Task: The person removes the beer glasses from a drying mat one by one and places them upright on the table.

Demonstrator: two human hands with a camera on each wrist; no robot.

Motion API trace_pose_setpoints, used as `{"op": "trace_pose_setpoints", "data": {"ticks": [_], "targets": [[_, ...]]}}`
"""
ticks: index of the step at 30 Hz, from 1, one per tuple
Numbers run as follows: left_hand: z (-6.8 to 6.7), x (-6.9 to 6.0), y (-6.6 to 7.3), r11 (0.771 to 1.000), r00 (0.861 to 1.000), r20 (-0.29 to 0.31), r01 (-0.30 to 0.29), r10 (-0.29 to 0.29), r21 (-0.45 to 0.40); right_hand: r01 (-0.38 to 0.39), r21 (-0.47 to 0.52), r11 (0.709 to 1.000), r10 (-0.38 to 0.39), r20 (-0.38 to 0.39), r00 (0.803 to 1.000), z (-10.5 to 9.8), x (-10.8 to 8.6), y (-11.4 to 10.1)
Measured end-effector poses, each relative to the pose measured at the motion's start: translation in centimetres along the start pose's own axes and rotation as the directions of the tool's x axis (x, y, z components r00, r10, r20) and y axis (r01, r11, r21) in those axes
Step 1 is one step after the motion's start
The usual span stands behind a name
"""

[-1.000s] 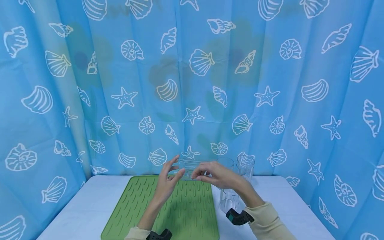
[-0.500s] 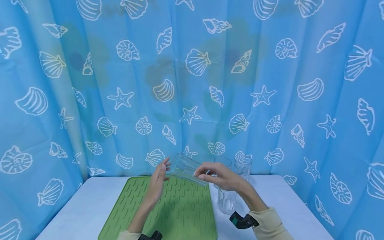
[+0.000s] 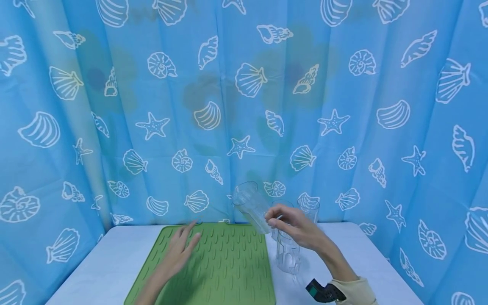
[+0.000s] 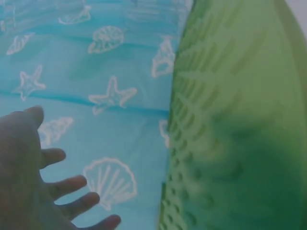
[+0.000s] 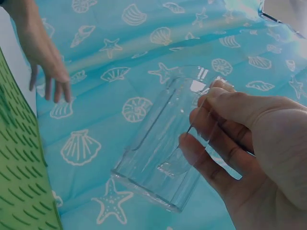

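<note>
A clear glass mug (image 3: 251,207) is tilted in the air above the far right part of the green mat (image 3: 228,271). My right hand (image 3: 299,226) grips it by its handle, and the right wrist view shows fingers and thumb around the glass handle (image 5: 175,165). The left hand (image 3: 176,254) hovers over the mat's left half, fingers spread and holding nothing. Spread fingers also show on the left hand (image 4: 29,177) in the left wrist view.
Right of the mat stand several clear glasses, including a near one (image 3: 287,256) and a far one (image 3: 309,207); my right hand partly covers the group. A white table (image 3: 354,258) lies below. A blue shell-print curtain (image 3: 244,110) hangs behind and at both sides.
My left hand has left the mug and moved left and down over the mat. The right hand has shifted right with the mug, which has swung from lying sideways to leaning more upright.
</note>
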State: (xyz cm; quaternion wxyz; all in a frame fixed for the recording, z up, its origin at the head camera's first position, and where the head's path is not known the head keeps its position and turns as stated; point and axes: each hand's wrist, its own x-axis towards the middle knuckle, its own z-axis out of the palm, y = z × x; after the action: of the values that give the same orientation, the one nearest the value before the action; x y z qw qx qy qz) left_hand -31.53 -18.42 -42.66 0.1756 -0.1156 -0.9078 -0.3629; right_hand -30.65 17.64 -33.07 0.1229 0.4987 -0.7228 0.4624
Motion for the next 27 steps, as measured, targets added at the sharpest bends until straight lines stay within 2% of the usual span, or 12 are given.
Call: {"op": "trace_pose_setpoints", "data": {"ticks": [3,6,10,12,15,19,22,27], "targets": [[-0.6,-0.8,-0.8,0.996,0.996,0.069,0.047,-0.052,0.069,-0.034,0.012,0.999,0.034,-0.034,0.999,-0.4,-0.7,-0.1],[-1.1,-1.8,-1.6,0.990,0.991,0.113,0.053,-0.068,0.130,-0.070,0.025,0.997,0.072,-0.063,0.995,-0.9,-1.3,-0.2],[-1.5,-3.0,-2.9,0.981,0.986,0.147,0.043,-0.072,0.190,-0.052,0.017,0.998,0.054,-0.095,0.994,-1.7,-2.3,-0.2],[-1.6,-3.4,-3.5,0.973,0.980,0.172,0.059,-0.099,0.225,-0.035,-0.001,0.999,0.034,-0.112,0.993,-2.0,-2.7,-0.1],[-1.4,-3.8,-4.3,0.956,0.959,0.225,0.107,-0.171,0.274,-0.063,-0.025,0.998,0.059,-0.144,0.988,-2.6,-3.4,-0.2],[-0.9,-4.1,-5.0,0.929,0.911,0.308,0.167,-0.273,0.329,-0.118,-0.056,0.991,0.106,-0.187,0.977,-3.2,-4.4,-0.4],[-0.6,-4.5,-5.3,0.920,0.884,0.357,0.171,-0.301,0.352,-0.125,-0.080,0.989,0.105,-0.215,0.971,-3.6,-5.0,-0.3],[-0.6,-5.1,-5.5,0.917,0.858,0.406,0.166,-0.315,0.362,-0.110,-0.114,0.987,0.077,-0.261,0.962,-4.2,-5.9,-0.3]]}}
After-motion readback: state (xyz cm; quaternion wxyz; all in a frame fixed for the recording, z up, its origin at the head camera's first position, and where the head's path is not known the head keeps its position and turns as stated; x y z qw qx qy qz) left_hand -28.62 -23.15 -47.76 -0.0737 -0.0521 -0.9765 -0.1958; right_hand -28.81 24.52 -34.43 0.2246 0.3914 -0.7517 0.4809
